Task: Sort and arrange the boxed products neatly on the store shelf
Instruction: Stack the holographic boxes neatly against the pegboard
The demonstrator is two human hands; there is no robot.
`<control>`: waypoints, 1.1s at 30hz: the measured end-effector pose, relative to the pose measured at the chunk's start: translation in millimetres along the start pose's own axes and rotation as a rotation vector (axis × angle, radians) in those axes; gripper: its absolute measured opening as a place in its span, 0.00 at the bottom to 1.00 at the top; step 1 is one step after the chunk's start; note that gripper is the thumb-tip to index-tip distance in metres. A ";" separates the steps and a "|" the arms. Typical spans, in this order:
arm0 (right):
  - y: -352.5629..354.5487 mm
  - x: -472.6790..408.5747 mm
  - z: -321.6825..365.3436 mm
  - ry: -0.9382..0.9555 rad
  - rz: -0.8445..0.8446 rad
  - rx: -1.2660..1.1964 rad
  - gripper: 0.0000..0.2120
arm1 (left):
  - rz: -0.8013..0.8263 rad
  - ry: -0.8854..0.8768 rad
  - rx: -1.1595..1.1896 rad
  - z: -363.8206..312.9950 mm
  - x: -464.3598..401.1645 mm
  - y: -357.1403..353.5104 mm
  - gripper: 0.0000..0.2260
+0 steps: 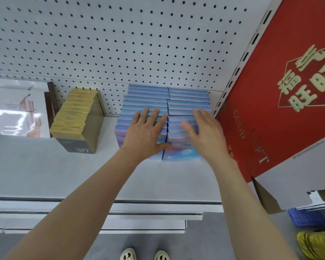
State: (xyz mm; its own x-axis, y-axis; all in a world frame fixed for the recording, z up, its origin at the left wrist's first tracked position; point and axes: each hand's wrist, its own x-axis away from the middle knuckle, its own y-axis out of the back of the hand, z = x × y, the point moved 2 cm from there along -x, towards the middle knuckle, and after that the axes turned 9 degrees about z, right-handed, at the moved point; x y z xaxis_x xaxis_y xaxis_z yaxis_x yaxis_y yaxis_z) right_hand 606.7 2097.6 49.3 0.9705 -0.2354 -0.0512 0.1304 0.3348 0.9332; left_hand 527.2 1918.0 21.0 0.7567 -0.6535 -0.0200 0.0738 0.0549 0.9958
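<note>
While two rows of blue boxes (148, 102) are standing on the grey shelf (64, 171), the left hand (145, 131) and right hand (204, 132) are pressing on them, fingers spread wide.

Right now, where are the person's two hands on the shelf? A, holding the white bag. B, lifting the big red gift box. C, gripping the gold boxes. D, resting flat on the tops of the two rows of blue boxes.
D: the left hand and right hand lie open-fingered on the blue boxes.
</note>
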 end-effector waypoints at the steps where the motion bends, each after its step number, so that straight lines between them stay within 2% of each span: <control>1: 7.1 -10.6 -7.6 -0.048 -0.071 -0.038 0.30 | -0.001 -0.004 -0.003 0.8 0.0 -0.1 0.44; 3: 16.9 -37.6 -24.2 -0.191 -0.026 -0.108 0.27 | -0.001 -0.014 -0.012 1.2 0.9 0.6 0.44; 6: 12.3 -67.2 -35.8 -0.339 0.205 -0.312 0.31 | 0.000 -0.022 -0.015 3.7 1.9 0.0 0.42; 11: 1.3 -69.4 -47.1 -0.352 0.126 -0.453 0.28 | -0.023 -0.068 0.036 8.6 2.1 0.5 0.42; 16: 8.8 -88.1 -47.2 -0.311 0.082 -0.548 0.35 | -0.037 -0.088 0.059 8.3 1.1 1.4 0.41; 19: 8.3 -101.2 -40.2 -0.303 0.163 -0.475 0.39 | -0.037 -0.095 0.066 8.6 0.9 1.0 0.40; 28: 4.4 -103.7 -43.7 -0.286 0.169 -0.397 0.36 | -0.033 -0.100 0.053 10.3 0.4 1.8 0.41; 33: 2.5 -100.9 -32.8 -0.284 0.143 -0.146 0.36 | -0.003 -0.094 0.032 11.0 -0.6 -0.1 0.42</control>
State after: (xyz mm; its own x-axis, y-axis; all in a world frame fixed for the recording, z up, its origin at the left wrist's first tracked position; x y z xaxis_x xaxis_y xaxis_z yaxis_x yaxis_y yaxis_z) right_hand 515.8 2152.1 45.2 0.8886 -0.4144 0.1964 0.0448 0.5048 0.8621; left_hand 519.6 1910.1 21.9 0.6918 -0.7220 -0.0161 0.0542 0.0297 0.9981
